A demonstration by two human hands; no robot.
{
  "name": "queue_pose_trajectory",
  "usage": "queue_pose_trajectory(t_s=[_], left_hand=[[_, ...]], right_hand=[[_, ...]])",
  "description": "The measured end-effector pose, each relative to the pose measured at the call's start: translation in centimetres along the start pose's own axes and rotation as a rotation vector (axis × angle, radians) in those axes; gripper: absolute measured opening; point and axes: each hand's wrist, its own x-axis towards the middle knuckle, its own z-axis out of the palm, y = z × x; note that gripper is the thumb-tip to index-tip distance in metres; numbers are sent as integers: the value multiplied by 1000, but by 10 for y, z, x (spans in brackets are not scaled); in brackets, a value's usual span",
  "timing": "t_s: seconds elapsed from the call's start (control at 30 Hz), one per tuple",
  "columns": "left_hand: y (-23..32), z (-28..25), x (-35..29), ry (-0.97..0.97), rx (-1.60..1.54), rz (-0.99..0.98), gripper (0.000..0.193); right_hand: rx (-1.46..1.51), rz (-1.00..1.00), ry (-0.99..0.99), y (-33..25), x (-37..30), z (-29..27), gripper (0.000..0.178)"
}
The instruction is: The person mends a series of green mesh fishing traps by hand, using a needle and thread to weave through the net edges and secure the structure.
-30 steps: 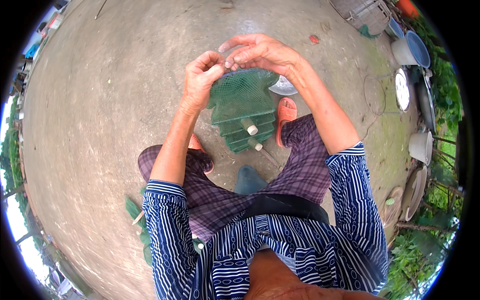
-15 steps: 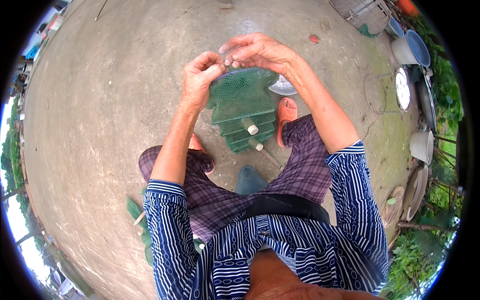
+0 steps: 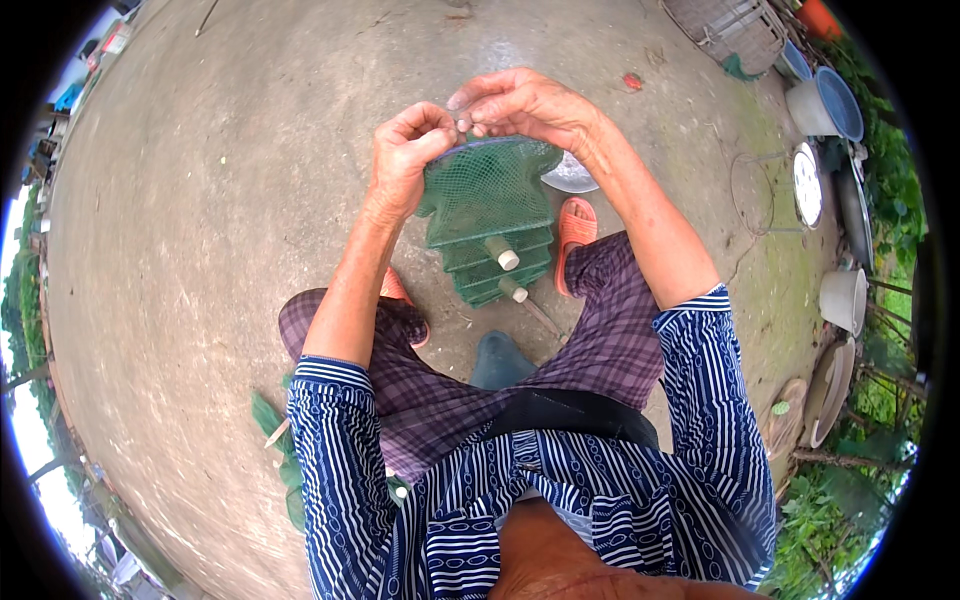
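Observation:
Between my knees hangs a green mesh folding net trap (image 3: 490, 200), its layers stacked below a bluish upper rim. Pale cylinders (image 3: 508, 260) stick out from its near side. At the left end of the rim, my left hand (image 3: 403, 155) is closed, thumb and forefinger pinching the net's edge. My right hand (image 3: 535, 110) arches over from the right, its thumb and fingertips pressed together beside the left fingertips. Whatever is pinched there is too small to make out.
A silvery round basin (image 3: 572, 174) sits on the concrete floor (image 3: 200, 250) behind the net. More green netting (image 3: 290, 470) lies by my left side. At right stand a blue-lined tub (image 3: 838, 103), a white bucket (image 3: 843, 300), a wire hoop (image 3: 752, 195) and a woven basket (image 3: 728, 30).
Both hands keep nearly the same pose at the net's rim, with only tiny finger shifts. Hands and net appear very slightly farther right in the picture.

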Motion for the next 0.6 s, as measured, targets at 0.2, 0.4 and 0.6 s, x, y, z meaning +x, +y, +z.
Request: queue_pose_trajectory(t_s=[0.2, 0.4, 0.6], left_hand=[[0, 0, 0, 13, -11, 10, 5], [-1, -1, 1, 27, -13, 6, 6], [-3, -3, 1, 29, 28, 4, 7]], right_hand=[[-18, 2, 25, 0, -1, 1, 30], [-55, -4, 12, -1, 0, 2, 30], [-139, -26, 58, -1, -1, 6, 28]])
